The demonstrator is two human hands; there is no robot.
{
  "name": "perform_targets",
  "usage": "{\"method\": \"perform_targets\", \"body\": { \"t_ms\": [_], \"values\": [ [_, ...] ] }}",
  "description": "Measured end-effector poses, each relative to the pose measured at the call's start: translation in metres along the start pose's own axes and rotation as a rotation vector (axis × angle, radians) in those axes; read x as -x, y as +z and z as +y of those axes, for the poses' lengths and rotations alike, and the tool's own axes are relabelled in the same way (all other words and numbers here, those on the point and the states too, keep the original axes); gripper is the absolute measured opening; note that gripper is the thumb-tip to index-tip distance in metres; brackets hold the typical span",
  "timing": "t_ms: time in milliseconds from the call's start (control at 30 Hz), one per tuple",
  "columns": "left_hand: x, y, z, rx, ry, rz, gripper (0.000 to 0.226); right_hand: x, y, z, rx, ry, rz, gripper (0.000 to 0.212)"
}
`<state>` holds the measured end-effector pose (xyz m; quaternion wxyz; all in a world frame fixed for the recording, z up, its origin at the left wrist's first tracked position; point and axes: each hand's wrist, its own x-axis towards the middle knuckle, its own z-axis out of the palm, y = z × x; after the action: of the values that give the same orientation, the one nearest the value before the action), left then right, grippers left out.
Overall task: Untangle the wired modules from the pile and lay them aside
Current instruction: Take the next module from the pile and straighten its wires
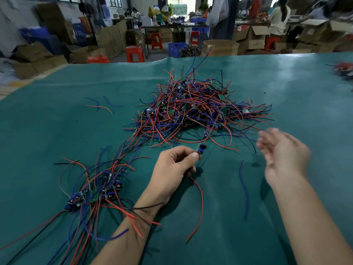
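Note:
A tangled pile of wired modules, with red, blue and black leads, lies on the green mat at the centre. My left hand pinches one small blue module just in front of the pile; its wires run up toward the pile, and a red lead hangs down from the hand. My right hand hovers to the right, motion-blurred, fingers relaxed and holding nothing. A group of separated modules lies at the lower left, their wires crossing my left forearm.
A loose blue wire lies between my forearms. Stray red and blue wires lie left of the pile. Another wire bundle sits at the far right edge. Beyond the table stand cardboard boxes, red stools and people working.

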<state>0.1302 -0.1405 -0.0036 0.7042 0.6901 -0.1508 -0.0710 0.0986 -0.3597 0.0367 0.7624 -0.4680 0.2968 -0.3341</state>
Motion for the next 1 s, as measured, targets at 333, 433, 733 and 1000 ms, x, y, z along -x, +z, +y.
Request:
{"method": "perform_targets", "body": {
  "t_ms": [333,433,733,1000],
  "values": [
    [0.0,-0.001,-0.002,-0.006,0.029,-0.058,0.02,0.039,0.024,0.044,0.439,-0.149,-0.776,0.015],
    [0.001,-0.001,-0.002,-0.069,0.015,-0.134,0.015,0.028,0.022,0.035,0.323,-0.283,-0.576,0.017],
    [0.003,0.0,-0.003,-0.109,0.035,-0.16,0.006,0.045,0.041,-0.032,-0.014,-0.474,-0.393,0.007],
    [0.004,-0.001,-0.004,-0.216,0.056,-0.116,0.013,0.124,0.128,-0.011,0.557,-0.285,-1.043,0.031]
  ]
}}
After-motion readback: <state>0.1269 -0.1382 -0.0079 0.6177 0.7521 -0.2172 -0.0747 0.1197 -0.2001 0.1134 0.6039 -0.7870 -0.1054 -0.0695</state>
